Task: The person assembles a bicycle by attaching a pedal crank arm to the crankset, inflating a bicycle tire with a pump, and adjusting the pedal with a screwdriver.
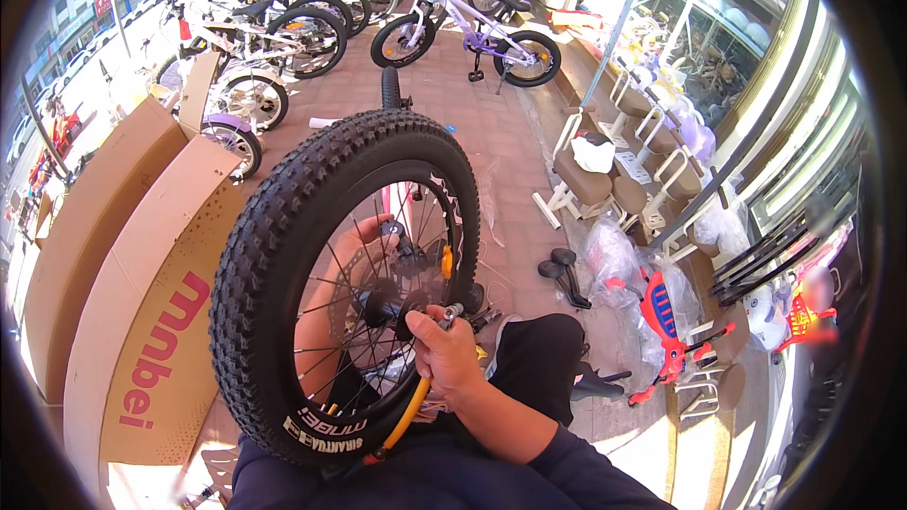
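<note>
Upright in front of me stands a bicycle wheel with a fat, knobbly black tyre [248,255], its lower edge against my lap. My right hand [452,356] is closed at the wheel's right side, near the hub [380,307]. It grips the metal end [453,313] of a yellow hose [410,409], which curves down along the rim. Through the spokes shows my left hand [364,239], behind the wheel. Its fingers are curled by a small dark part and a pink-and-white frame tube [387,198]; what exactly they hold is partly hidden. An orange reflector [447,263] sits among the spokes.
Large cardboard boxes [142,321] stand close on my left. Several bicycles crowd the far left, and a lilac child's bike [472,33] stands ahead. To the right are brown-seated metal frames [584,175], clear plastic wrapping [614,255] and a red-and-blue toy [664,321]. Black parts [565,279] lie on the paving.
</note>
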The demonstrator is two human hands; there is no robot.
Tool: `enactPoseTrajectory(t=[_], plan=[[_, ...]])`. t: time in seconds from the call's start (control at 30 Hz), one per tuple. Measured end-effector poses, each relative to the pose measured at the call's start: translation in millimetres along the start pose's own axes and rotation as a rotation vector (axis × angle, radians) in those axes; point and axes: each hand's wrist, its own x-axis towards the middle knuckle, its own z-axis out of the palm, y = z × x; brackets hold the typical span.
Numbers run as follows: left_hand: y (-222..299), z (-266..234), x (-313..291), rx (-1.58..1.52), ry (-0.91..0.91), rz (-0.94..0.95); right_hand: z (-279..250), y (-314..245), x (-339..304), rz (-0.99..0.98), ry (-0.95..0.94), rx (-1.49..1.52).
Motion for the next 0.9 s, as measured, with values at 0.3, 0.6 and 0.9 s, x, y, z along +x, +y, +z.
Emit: enactPoseTrajectory(t=[0.3,0.6,0.9], plan=[[21,18,-19,0.052,0.014,-0.014,6,-3,-2,-0.050,-0.085,-0.070],[45,8,-36,0.162,0.026,-0.061,-8,-10,-40,-0.340,-0.074,-0.460],[-11,-16,7,0.292,0.122,0.127,-80,2,-18,-0.180,0.080,0.188]])
